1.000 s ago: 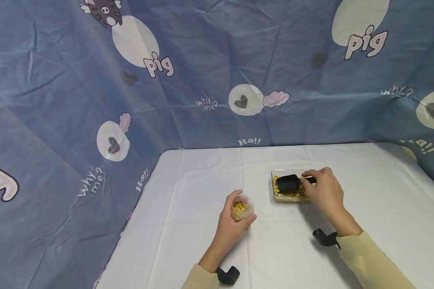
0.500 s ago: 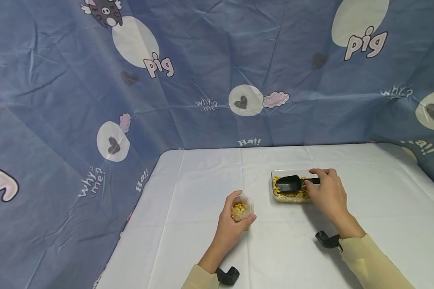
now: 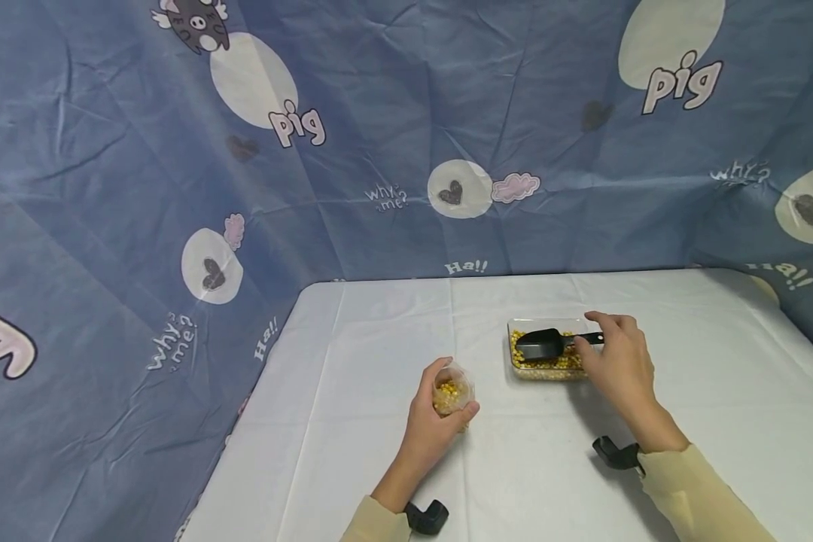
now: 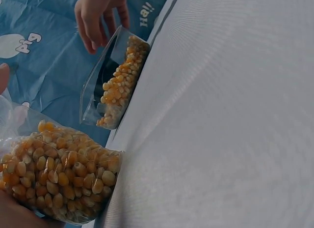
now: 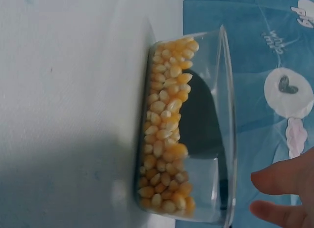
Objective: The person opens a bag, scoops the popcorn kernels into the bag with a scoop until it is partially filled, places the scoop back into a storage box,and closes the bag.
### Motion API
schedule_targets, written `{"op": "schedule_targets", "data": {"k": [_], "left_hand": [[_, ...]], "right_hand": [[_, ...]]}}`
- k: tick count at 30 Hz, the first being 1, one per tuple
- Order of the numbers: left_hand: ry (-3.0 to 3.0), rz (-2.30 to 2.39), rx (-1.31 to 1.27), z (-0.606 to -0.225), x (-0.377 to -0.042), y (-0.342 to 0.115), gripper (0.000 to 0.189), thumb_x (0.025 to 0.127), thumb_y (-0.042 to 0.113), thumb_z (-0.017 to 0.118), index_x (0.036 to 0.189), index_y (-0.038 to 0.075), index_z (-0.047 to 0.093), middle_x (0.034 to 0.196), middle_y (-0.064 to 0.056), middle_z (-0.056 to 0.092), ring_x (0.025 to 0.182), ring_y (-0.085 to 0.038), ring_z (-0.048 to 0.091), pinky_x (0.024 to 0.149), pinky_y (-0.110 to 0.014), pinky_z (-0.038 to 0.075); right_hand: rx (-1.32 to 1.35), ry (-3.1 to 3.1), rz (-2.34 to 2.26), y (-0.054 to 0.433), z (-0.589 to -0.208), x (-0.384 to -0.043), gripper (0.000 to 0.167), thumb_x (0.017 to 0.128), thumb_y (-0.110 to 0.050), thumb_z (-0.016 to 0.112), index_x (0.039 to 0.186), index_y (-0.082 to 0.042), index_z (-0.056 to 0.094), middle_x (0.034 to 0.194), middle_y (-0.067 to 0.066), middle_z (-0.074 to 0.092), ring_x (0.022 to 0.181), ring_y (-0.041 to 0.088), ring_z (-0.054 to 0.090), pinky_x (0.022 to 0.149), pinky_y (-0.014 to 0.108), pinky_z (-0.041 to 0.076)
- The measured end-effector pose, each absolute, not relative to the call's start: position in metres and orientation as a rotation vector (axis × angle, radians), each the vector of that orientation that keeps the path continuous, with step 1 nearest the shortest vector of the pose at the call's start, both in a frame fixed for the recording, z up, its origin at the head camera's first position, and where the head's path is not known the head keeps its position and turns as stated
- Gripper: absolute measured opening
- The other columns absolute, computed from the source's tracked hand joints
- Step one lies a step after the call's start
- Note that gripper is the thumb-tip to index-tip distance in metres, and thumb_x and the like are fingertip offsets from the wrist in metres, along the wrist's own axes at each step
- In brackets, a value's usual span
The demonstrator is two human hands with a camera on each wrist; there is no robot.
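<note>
My left hand (image 3: 428, 429) grips a clear plastic bag (image 4: 66, 174) of yellow corn kernels, fingers and thumb around its sides, its mouth facing up. To the right, a clear rectangular container (image 3: 517, 371) holds more corn kernels (image 5: 164, 125). A black scoop (image 3: 540, 345) lies in it on the kernels, its handle pointing right across the rim. My right hand (image 3: 619, 365) hovers at the container's right end beside the handle, thumb and fingers spread. In the right wrist view, the fingertips (image 5: 267, 181) are apart from the container wall with nothing between them.
A white cloth covers the table (image 3: 373, 339). Behind and to the left hangs a blue printed curtain (image 3: 379, 113), meeting the table's far edge. Black wrist mounts (image 3: 427, 517) sit at both sleeves.
My right hand has let go of the scoop's handle, its fingers spreading as it shifted slightly right. The scoop has settled on the kernels. My left hand and the bag have stayed still.
</note>
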State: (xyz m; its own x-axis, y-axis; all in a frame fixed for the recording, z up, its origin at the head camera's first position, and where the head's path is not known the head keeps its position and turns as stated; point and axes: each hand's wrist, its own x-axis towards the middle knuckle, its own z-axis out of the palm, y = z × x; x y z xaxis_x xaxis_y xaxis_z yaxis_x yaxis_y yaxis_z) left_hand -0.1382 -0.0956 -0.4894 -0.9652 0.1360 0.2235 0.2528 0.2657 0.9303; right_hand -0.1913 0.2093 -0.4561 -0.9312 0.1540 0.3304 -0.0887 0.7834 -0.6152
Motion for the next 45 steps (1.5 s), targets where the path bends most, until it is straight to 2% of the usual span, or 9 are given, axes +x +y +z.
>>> {"op": "schedule_targets", "data": {"k": [4, 8, 12, 17, 25, 30, 33, 39, 45], "left_hand": [[-2.399, -1.840, -0.389, -0.495, -0.141, -0.097, 0.076, 0.087, 0.025, 0.082, 0.148, 0.037, 0.037, 0.137, 0.005, 0.055, 0.129, -0.018, 0.049, 0.106, -0.050, 0.036], [-2.364, -1.905, -0.436, -0.494, -0.141, -0.098, 0.075, 0.089, 0.025, 0.079, 0.149, 0.038, 0.036, 0.138, 0.007, 0.053, 0.131, -0.017, 0.047, 0.108, -0.050, 0.034], [-2.308, -1.910, -0.523, -0.494, -0.143, -0.101, 0.066, 0.097, 0.020, 0.067, 0.152, 0.030, 0.033, 0.140, 0.001, 0.053, 0.133, -0.020, 0.046, 0.110, -0.054, 0.031], [-2.244, -1.931, -0.586, -0.492, -0.147, -0.105, 0.047, 0.108, 0.020, 0.042, 0.154, 0.019, 0.032, 0.142, -0.007, 0.052, 0.138, -0.024, 0.043, 0.112, -0.055, 0.028], [-2.246, -2.022, -0.568, -0.470, -0.149, -0.113, 0.043, 0.111, 0.019, 0.024, 0.151, 0.011, 0.039, 0.141, -0.018, 0.053, 0.138, -0.029, 0.043, 0.115, -0.053, 0.023], [-2.253, -1.993, -0.602, -0.441, -0.146, -0.121, 0.040, 0.110, 0.009, 0.027, 0.143, -0.005, 0.044, 0.133, -0.029, 0.055, 0.129, -0.041, 0.049, 0.109, -0.058, 0.031], [-2.296, -1.974, -0.606, -0.435, -0.152, -0.129, 0.035, 0.108, 0.005, 0.035, 0.137, -0.006, 0.051, 0.127, -0.028, 0.060, 0.124, -0.039, 0.054, 0.106, -0.050, 0.038], [-2.403, -1.989, -0.630, -0.458, -0.171, -0.141, 0.030, 0.106, 0.009, 0.051, 0.134, 0.001, 0.058, 0.127, -0.016, 0.064, 0.123, -0.029, 0.057, 0.102, -0.034, 0.044], [-2.462, -1.955, -0.699, -0.463, -0.178, -0.144, 0.031, 0.106, 0.017, 0.053, 0.135, 0.008, 0.060, 0.126, -0.010, 0.066, 0.124, -0.024, 0.058, 0.105, -0.039, 0.043]], "right_hand": [[-0.002, -2.564, 0.914, 0.206, -0.451, -0.187, 0.043, 0.096, -0.021, 0.067, 0.136, -0.006, 0.059, 0.132, 0.028, 0.048, 0.113, 0.049, 0.046, 0.065, 0.057, 0.043], [0.057, -2.537, 0.896, 0.200, -0.447, -0.183, 0.039, 0.095, -0.018, 0.067, 0.133, -0.008, 0.062, 0.130, 0.023, 0.050, 0.115, 0.046, 0.047, 0.064, 0.055, 0.044], [0.125, -2.506, 0.863, 0.190, -0.443, -0.179, 0.036, 0.094, -0.016, 0.069, 0.129, -0.009, 0.065, 0.127, 0.021, 0.052, 0.111, 0.043, 0.049, 0.064, 0.053, 0.043], [0.206, -2.477, 0.851, 0.178, -0.439, -0.173, 0.032, 0.092, -0.016, 0.071, 0.123, -0.011, 0.068, 0.122, 0.015, 0.057, 0.109, 0.039, 0.052, 0.067, 0.055, 0.046], [0.338, -2.458, 0.933, 0.159, -0.435, -0.161, 0.028, 0.089, -0.015, 0.074, 0.116, -0.019, 0.071, 0.113, 0.003, 0.063, 0.102, 0.027, 0.061, 0.070, 0.048, 0.049], [0.427, -2.443, 0.989, 0.146, -0.436, -0.151, 0.029, 0.088, -0.015, 0.078, 0.116, -0.020, 0.071, 0.109, -0.002, 0.065, 0.093, 0.018, 0.066, 0.068, 0.039, 0.050], [0.478, -2.438, 1.031, 0.137, -0.439, -0.145, 0.028, 0.087, -0.016, 0.079, 0.114, -0.018, 0.072, 0.107, -0.004, 0.066, 0.088, 0.015, 0.067, 0.067, 0.037, 0.053], [0.534, -2.498, 1.117, 0.117, -0.446, -0.134, 0.023, 0.085, -0.025, 0.082, 0.106, -0.022, 0.074, 0.101, -0.011, 0.065, 0.087, 0.015, 0.065, 0.065, 0.035, 0.054], [0.564, -2.546, 1.160, 0.101, -0.451, -0.125, 0.020, 0.083, -0.037, 0.084, 0.098, -0.030, 0.075, 0.093, -0.019, 0.062, 0.082, 0.009, 0.062, 0.063, 0.027, 0.051]]}}
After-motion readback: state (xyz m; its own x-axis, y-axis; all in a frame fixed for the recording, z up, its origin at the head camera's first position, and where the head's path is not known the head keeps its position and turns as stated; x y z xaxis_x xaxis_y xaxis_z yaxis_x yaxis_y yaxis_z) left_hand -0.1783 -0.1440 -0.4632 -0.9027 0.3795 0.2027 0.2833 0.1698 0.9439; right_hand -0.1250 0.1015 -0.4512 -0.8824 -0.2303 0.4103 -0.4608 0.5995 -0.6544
